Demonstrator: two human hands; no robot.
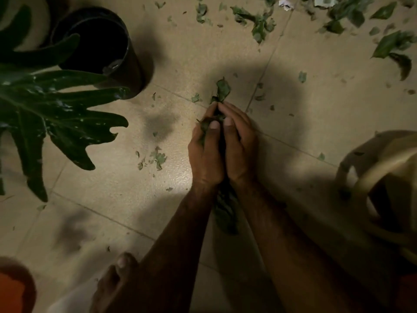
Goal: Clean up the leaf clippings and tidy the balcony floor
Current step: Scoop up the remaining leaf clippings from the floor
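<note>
My left hand (206, 154) and my right hand (240, 145) are pressed together over the tiled floor (180, 53), cupping a bunch of green leaf clippings (222, 90) between the palms. One leaf sticks out above the fingertips, and more hang below the wrists. Small leaf scraps (156, 158) lie on the tiles left of my hands. Many larger clippings (259, 21) are scattered across the floor at the top and the top right.
A black plastic pot (126, 55) stands at the upper left, with a large lobed plant leaf (56, 114) spreading before it. A tan basket or bag with handles (381, 177) sits at the right edge. An orange pot (13, 288) and a bare foot (117, 274) are at the bottom left.
</note>
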